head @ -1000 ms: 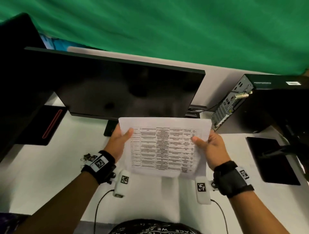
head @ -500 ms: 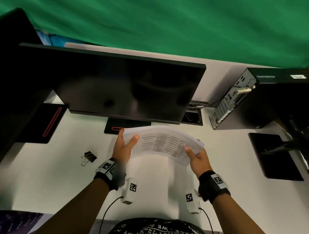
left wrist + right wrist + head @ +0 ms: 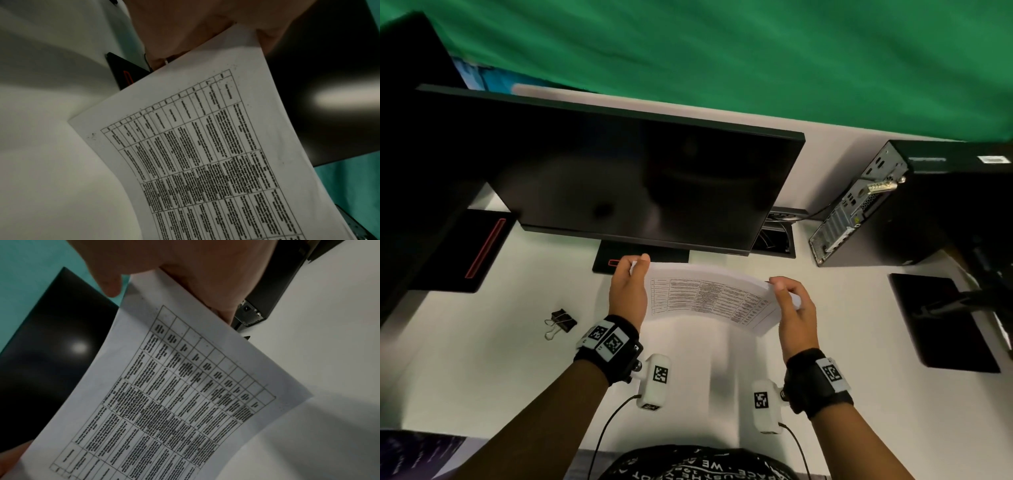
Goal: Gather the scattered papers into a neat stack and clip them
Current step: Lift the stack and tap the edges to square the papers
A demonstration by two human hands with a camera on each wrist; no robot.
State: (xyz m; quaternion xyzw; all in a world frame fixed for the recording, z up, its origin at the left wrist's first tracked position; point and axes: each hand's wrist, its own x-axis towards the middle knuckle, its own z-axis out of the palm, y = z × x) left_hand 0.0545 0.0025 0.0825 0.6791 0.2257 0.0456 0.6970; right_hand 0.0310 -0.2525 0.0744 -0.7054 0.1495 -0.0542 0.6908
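Left hand (image 3: 627,295) and right hand (image 3: 792,310) pinch paper stack's (image 3: 709,301) short edges; square edges on desk (image 3: 482,370) before fetching binder clip (image 3: 561,322) at left.

White table (image 3: 465,370), matte top. Resting on it: one black binder clip (image 3: 561,322), wire handles splayed, left of centre near the front; black monitor (image 3: 626,185) on a flat base (image 3: 604,263) at centre; black desktop computer (image 3: 887,212), rear ports showing, back right; black pad (image 3: 941,325) right; second black stand base (image 3: 472,253) left.
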